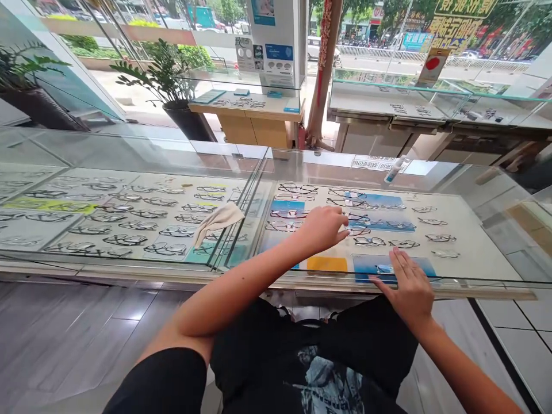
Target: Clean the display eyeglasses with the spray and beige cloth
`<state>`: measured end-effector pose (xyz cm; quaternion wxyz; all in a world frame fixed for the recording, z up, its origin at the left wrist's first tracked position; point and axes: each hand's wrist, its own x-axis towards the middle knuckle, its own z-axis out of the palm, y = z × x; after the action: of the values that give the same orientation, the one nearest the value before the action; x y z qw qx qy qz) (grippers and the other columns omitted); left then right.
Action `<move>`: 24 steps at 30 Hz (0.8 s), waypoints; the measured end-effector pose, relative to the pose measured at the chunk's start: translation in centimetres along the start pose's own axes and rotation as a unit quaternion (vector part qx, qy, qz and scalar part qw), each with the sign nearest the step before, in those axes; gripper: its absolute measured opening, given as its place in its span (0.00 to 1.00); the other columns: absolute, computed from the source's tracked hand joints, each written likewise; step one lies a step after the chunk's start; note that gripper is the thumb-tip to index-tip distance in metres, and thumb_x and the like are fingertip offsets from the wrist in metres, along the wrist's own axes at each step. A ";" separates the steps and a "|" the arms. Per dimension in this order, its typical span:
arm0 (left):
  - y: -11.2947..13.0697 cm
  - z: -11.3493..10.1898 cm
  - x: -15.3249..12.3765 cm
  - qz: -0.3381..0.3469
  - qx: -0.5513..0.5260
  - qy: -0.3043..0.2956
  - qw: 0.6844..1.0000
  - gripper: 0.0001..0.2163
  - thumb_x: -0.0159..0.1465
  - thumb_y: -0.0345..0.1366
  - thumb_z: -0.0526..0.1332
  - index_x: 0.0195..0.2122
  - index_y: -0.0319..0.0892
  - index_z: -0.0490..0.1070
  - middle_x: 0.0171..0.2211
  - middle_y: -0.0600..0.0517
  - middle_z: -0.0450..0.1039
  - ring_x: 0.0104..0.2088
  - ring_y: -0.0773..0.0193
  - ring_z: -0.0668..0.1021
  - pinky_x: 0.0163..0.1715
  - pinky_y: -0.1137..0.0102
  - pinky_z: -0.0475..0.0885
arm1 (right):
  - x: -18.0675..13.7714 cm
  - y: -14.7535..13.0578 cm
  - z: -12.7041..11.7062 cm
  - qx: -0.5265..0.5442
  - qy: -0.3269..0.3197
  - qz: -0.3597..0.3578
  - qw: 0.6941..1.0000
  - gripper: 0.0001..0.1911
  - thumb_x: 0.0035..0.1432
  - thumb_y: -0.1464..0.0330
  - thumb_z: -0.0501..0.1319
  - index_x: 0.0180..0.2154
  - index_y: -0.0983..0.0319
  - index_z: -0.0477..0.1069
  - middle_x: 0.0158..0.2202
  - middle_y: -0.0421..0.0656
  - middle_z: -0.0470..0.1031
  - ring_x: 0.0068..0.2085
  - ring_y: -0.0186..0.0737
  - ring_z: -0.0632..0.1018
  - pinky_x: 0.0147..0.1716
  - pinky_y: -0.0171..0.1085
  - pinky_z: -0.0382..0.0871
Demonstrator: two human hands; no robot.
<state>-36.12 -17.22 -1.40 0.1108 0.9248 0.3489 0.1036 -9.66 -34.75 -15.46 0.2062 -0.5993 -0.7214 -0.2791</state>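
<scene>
My left hand is over the right part of a glass display counter, palm down. Its fingers are loosely curled, the thumb stands apart from them, and nothing shows between. My right hand rests at the counter's front edge with fingers stretched out flat on the glass, holding nothing. Under the glass lie rows of eyeglasses, some on blue cards; an orange-yellow card is near the front. A beige cloth lies crumpled on the glass top, left of my left hand.
A small bottle with a white top stands toward the counter's back. More eyeglasses fill the left section. Beyond are other display cases, a potted plant, a wooden trunk-like post and large windows onto a street.
</scene>
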 end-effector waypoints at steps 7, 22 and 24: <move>-0.8 1.5 3.4 0.016 -0.050 -0.012 0.999 0.07 0.67 0.32 0.66 0.36 0.43 0.87 0.40 0.45 0.85 0.44 0.49 0.85 0.38 0.62 0.73 | 1.8 0.3 -3.8 0.106 -0.119 0.008 0.987 0.51 0.72 0.45 0.64 0.81 0.67 0.53 0.74 0.63 0.73 0.72 0.70 0.77 0.67 0.62 0.74; -8.0 -1.7 2.5 -0.020 -0.559 0.289 0.777 0.20 0.60 0.53 0.77 0.32 0.42 0.76 0.34 0.52 0.77 0.37 0.63 0.76 0.43 0.67 0.71 | 28.0 -5.2 0.9 0.571 -0.176 0.153 0.787 0.33 0.61 0.43 0.71 0.56 0.59 0.77 0.37 0.42 0.79 0.34 0.41 0.74 0.36 0.43 0.68; -8.0 -1.5 2.4 -0.026 -0.564 0.286 0.774 0.21 0.60 0.55 0.78 0.33 0.42 0.77 0.34 0.52 0.77 0.36 0.64 0.76 0.42 0.67 0.71 | 27.7 -6.0 2.2 0.661 -0.149 0.172 0.715 0.32 0.57 0.41 0.73 0.50 0.58 0.77 0.32 0.37 0.72 0.33 0.39 0.71 0.34 0.41 0.67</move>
<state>-39.73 -9.53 -1.95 0.5106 0.6149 0.2673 0.5382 -20.95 -13.29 -0.58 0.4843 -0.4578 -0.6279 0.4021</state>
